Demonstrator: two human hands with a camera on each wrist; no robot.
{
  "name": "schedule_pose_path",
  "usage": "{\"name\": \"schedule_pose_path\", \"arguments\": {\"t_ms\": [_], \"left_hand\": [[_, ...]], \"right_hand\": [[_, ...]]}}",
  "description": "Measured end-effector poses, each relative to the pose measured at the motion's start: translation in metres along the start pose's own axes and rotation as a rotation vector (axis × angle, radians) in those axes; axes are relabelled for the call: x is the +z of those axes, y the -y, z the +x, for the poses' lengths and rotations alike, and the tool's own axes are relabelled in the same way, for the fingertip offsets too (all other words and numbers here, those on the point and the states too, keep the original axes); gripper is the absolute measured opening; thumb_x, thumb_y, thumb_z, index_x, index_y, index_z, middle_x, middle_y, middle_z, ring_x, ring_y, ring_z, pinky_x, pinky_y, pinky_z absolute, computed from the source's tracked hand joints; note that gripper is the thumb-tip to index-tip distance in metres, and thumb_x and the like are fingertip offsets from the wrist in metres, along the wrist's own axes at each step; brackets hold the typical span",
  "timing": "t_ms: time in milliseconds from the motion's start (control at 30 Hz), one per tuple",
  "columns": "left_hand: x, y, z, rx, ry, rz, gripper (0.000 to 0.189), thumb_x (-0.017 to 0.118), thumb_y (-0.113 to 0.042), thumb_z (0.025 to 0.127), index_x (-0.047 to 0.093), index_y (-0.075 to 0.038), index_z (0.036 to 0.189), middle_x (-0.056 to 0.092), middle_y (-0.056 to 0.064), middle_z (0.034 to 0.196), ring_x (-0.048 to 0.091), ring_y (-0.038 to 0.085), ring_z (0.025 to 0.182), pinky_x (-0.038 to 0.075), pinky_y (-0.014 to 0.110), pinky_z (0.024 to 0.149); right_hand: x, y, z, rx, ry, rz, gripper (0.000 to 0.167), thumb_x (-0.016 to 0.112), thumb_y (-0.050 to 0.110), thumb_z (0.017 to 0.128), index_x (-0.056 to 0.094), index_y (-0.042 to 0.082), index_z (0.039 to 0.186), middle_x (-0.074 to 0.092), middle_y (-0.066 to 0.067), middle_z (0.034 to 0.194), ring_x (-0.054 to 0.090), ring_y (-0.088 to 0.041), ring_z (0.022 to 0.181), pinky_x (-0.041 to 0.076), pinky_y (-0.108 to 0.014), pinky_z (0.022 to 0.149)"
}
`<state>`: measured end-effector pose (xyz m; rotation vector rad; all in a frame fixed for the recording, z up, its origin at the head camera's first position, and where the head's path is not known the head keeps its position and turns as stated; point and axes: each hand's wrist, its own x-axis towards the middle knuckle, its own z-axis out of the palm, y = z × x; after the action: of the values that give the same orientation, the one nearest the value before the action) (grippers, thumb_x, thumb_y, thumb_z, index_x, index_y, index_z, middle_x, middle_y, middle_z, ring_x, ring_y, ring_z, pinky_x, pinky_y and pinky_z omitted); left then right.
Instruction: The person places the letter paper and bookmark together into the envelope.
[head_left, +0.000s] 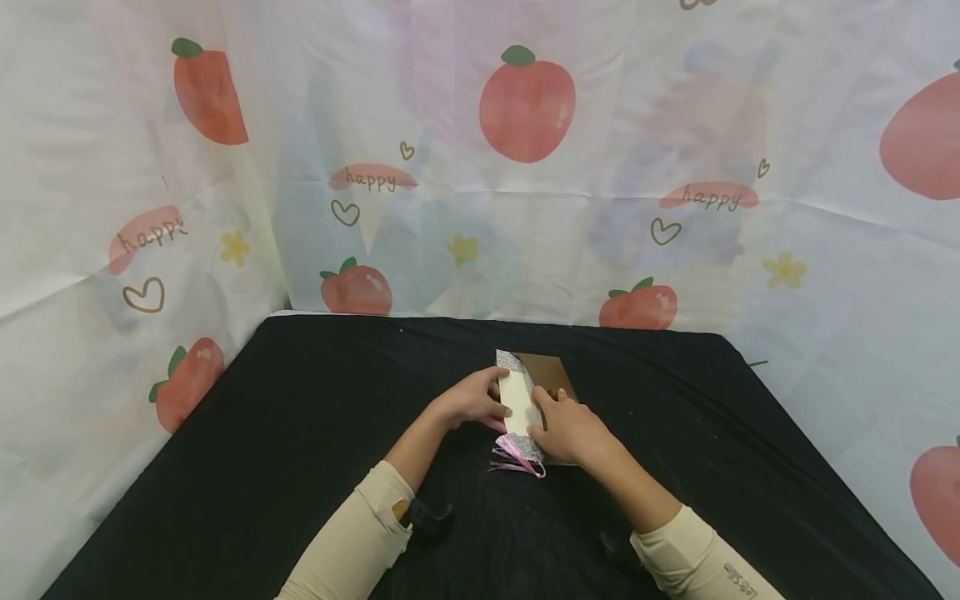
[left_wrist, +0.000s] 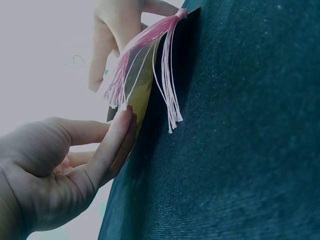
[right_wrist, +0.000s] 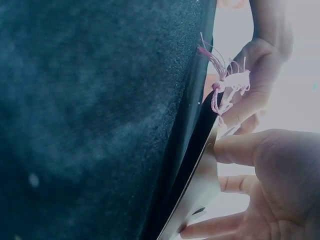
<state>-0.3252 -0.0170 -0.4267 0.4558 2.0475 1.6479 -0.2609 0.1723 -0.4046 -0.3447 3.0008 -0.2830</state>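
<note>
A cream bookmark [head_left: 518, 400] with grey patterned ends lies over a flat brown piece [head_left: 551, 371], possibly card, on black cloth. A pink tassel [head_left: 513, 454] hangs from the bookmark's near end; the left wrist view shows its loose threads [left_wrist: 172, 100]. My left hand [head_left: 474, 398] pinches the bookmark's left long edge, fingertips at its side. My right hand [head_left: 572, 427] has its thumb and a finger touching the bookmark's right side, the other fingers spread over the brown piece. In the right wrist view, those fingers [right_wrist: 212, 225] look fairly straight against a flat surface with a small dark spot.
Black cloth [head_left: 337, 433] covers the table, with slight creases. Behind and beside it hangs a pale curtain [head_left: 465, 225] printed with red fruit and "happy". A dark strapped device [head_left: 427, 518] sits at the left wrist.
</note>
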Motion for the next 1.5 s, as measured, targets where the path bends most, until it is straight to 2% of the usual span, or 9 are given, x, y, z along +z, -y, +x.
{"name": "schedule_pose_path", "arguments": {"t_ms": [233,433,567,667,900,1267,1500], "left_hand": [[0.004,-0.001,-0.001,0.007,-0.024,0.009,0.077,0.067,0.018,0.091,0.029,0.004,0.157,0.055,0.023,0.113,0.071,0.028,0.075,0.062,0.036,0.066],[0.005,-0.001,-0.003,0.012,-0.051,0.003,0.079,0.068,0.018,0.091,0.027,0.004,0.157,0.053,0.023,0.117,0.071,0.026,0.069,0.062,0.035,0.066],[0.005,0.0,-0.002,0.016,-0.061,0.01,0.079,0.069,0.017,0.09,0.03,0.003,0.157,0.052,0.022,0.119,0.071,0.026,0.071,0.062,0.035,0.065],[0.005,-0.001,-0.002,0.016,-0.06,0.015,0.078,0.069,0.016,0.09,0.031,0.001,0.157,0.051,0.02,0.121,0.072,0.026,0.073,0.062,0.035,0.066],[0.008,0.0,0.0,0.019,-0.043,-0.001,0.08,0.068,0.017,0.091,0.03,0.001,0.159,0.05,0.021,0.123,0.072,0.026,0.072,0.062,0.035,0.067],[0.014,0.0,0.0,0.043,-0.051,0.078,0.079,0.07,0.014,0.092,0.031,0.001,0.159,0.052,0.021,0.124,0.072,0.026,0.074,0.062,0.034,0.064],[0.016,0.001,0.001,0.052,-0.069,0.075,0.081,0.071,0.014,0.09,0.03,0.001,0.159,0.054,0.021,0.122,0.073,0.028,0.072,0.062,0.035,0.062]], "right_hand": [[-0.001,0.0,-0.002,0.0,0.008,-0.001,0.061,0.071,0.031,0.099,0.048,0.007,0.149,0.048,-0.039,0.143,0.061,-0.055,0.113,0.052,-0.067,0.088],[0.0,0.0,-0.001,-0.015,-0.009,-0.011,0.055,0.072,0.03,0.098,0.05,0.008,0.144,0.055,-0.034,0.133,0.066,-0.046,0.098,0.056,-0.06,0.079],[-0.001,0.0,-0.001,-0.016,-0.015,-0.009,0.055,0.072,0.03,0.098,0.05,0.008,0.143,0.056,-0.033,0.132,0.066,-0.044,0.095,0.056,-0.059,0.078],[-0.001,0.001,0.0,-0.014,-0.012,-0.007,0.053,0.071,0.03,0.098,0.051,0.009,0.143,0.055,-0.033,0.133,0.066,-0.043,0.095,0.056,-0.059,0.078],[-0.002,0.004,-0.001,-0.035,-0.012,-0.006,0.042,0.068,0.027,0.101,0.052,0.009,0.136,0.059,-0.028,0.119,0.062,-0.035,0.08,0.054,-0.051,0.067],[-0.002,0.005,-0.003,-0.04,-0.018,-0.012,0.043,0.068,0.027,0.1,0.052,0.01,0.136,0.059,-0.028,0.117,0.062,-0.035,0.078,0.054,-0.05,0.065],[-0.002,0.004,-0.003,-0.04,-0.013,-0.01,0.042,0.068,0.026,0.1,0.052,0.01,0.135,0.059,-0.027,0.115,0.06,-0.033,0.076,0.054,-0.05,0.064]]}}
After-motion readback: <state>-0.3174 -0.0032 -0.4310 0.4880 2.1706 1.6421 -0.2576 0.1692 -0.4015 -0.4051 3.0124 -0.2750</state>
